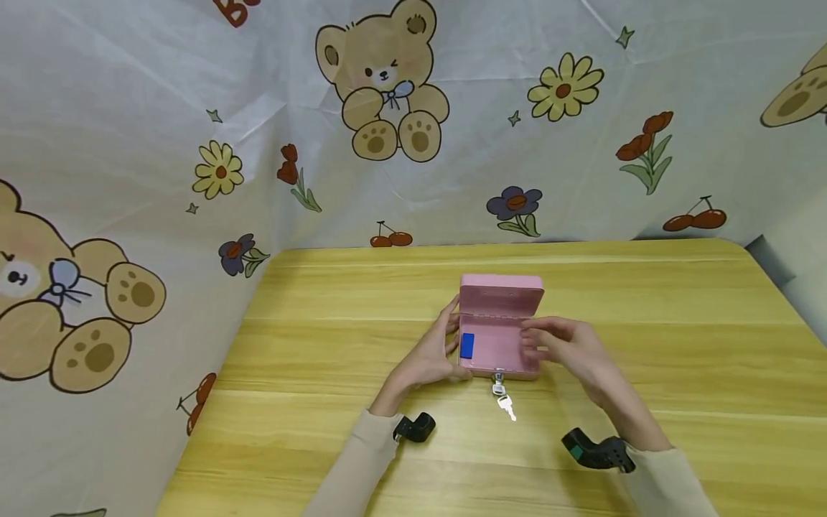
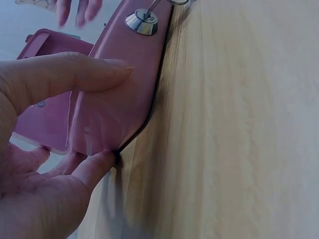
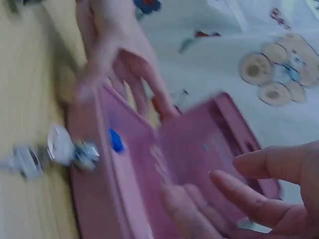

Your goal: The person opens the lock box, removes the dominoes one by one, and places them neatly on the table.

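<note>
A pink metal cash box (image 1: 500, 375) stands on the table with its lid (image 1: 501, 296) raised. Inside, near the left wall, lies a small blue block (image 1: 467, 345). My left hand (image 1: 431, 357) holds the box at its left end, thumb across the front wall and fingers along the side, as the left wrist view shows. Over the box's right edge hovers my right hand (image 1: 571, 348), fingers loosely bent with nothing visible between them. A key (image 1: 498, 388) sits in the front lock (image 2: 142, 22), and a second key (image 1: 507, 406) hangs from it.
The wooden table (image 1: 323, 431) has a light yellow grain. Behind it and on the left hangs a white cloth (image 1: 452, 201) printed with bears and flowers. Black cameras are strapped to the left wrist (image 1: 415, 428) and the right wrist (image 1: 597, 452).
</note>
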Available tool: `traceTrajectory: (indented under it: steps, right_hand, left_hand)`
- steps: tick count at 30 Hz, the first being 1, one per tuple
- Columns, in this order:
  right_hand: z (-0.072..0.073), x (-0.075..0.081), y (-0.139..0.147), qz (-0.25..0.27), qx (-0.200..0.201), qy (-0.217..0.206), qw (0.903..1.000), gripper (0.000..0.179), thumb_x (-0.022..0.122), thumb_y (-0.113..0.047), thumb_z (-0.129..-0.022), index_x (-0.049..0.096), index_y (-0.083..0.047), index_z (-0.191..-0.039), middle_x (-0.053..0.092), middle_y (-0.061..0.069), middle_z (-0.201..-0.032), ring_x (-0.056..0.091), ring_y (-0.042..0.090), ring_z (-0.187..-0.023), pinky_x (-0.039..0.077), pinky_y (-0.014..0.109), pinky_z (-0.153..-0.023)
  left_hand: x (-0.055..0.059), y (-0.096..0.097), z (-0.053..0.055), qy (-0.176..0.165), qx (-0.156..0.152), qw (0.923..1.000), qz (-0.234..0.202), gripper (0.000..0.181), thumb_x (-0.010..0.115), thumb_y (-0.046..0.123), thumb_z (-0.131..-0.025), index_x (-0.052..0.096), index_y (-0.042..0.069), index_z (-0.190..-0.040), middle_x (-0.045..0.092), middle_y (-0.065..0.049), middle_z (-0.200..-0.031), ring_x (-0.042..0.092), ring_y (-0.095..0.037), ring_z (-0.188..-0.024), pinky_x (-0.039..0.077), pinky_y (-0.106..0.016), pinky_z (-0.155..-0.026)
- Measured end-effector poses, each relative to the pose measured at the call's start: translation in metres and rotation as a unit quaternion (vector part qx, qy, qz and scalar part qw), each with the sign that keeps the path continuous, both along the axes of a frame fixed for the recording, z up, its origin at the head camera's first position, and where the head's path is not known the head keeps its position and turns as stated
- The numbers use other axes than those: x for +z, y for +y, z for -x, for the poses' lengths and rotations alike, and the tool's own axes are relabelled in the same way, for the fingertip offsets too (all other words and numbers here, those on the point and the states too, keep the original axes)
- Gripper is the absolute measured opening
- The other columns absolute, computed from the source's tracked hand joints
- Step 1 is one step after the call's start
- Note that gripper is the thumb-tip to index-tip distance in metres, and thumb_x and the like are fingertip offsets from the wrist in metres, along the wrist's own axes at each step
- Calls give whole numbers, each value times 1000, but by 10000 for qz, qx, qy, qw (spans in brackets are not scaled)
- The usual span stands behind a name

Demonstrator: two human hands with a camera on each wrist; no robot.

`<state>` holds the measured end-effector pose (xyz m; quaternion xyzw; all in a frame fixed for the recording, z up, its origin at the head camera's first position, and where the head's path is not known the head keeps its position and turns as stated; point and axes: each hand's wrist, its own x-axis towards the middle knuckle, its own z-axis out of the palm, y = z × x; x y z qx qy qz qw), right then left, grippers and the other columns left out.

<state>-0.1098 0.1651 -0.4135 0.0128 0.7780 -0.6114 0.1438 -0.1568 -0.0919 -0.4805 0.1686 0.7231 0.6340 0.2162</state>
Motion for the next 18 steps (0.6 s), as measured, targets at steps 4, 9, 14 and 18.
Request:
traceTrajectory:
  steps: [4, 9, 14, 18]
  right_hand:
    - [10, -6, -35, 3, 271, -572, 9980, 43, 50, -8, -108, 50, 18, -142, 62, 35, -133, 73, 34, -108, 65, 39, -90]
    - [19, -12, -56, 212, 162, -1007, 9946, 45, 53, -5, -107, 46, 20, -144, 65, 34, -129, 74, 33, -105, 65, 41, -89]
    - [20, -16, -65, 608, 19, -1069, 9924, 46, 55, -4, -106, 46, 20, -144, 66, 33, -128, 75, 28, -102, 65, 39, -89]
    - [22, -21, -71, 762, -94, -1068, 9913, 45, 55, -2, -105, 48, 21, -142, 66, 34, -127, 75, 24, -99, 65, 35, -88]
  left_hand:
    - [0, 1, -1, -13, -34, 10000, -25, 139, 78, -28, -64, 5, 25, -169, 32, -14, -163, 33, -31, -151, 34, -35, -124]
    - [1, 2, -2, 11, -57, 10000, -60, 139, 78, -27, -64, 5, 28, -169, 31, -13, -164, 32, -30, -152, 33, -36, -125]
    - [1, 3, -1, 66, -40, 10000, -62, 141, 76, -30, -62, 5, 26, -169, 30, -15, -163, 32, -31, -151, 32, -36, -125]
    - [-1, 1, 0, 42, -6, 10000, -2, 141, 76, -31, -62, 5, 27, -169, 31, -14, -162, 33, -30, -151, 33, -35, -124]
